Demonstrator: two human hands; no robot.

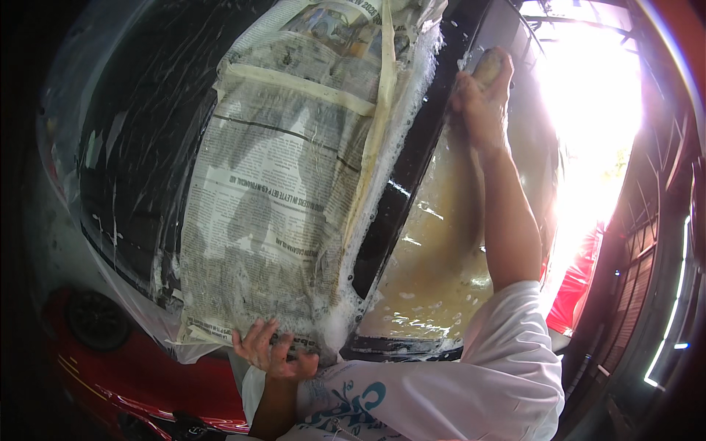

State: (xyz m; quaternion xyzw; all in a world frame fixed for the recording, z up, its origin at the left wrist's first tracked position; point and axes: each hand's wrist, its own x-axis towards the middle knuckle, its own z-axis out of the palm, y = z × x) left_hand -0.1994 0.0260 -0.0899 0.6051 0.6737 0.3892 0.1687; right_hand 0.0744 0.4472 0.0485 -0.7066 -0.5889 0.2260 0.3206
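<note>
My right hand point(485, 106) reaches far forward with its fingers wrapped round a rounded tan, sponge-like pad point(488, 67). It presses the pad to the far end of a wet, glossy car panel point(434, 257) with a tan sheen and white suds. My left hand point(276, 351) rests at the near edge of wet newspaper sheets point(279, 184), its fingers spread and slightly bent. Pale masking tape point(298, 90) crosses the sheets and runs down their right side. Foam point(346, 312) gathers along that edge, beside a black strip point(393, 198).
Left of the newspaper lies dark, wet glass point(140, 147) with translucent plastic sheeting point(121, 283) round its edge. A red car point(169, 386) stands at the lower left. Bright light comes from an opening at the upper right, near a red object point(573, 283).
</note>
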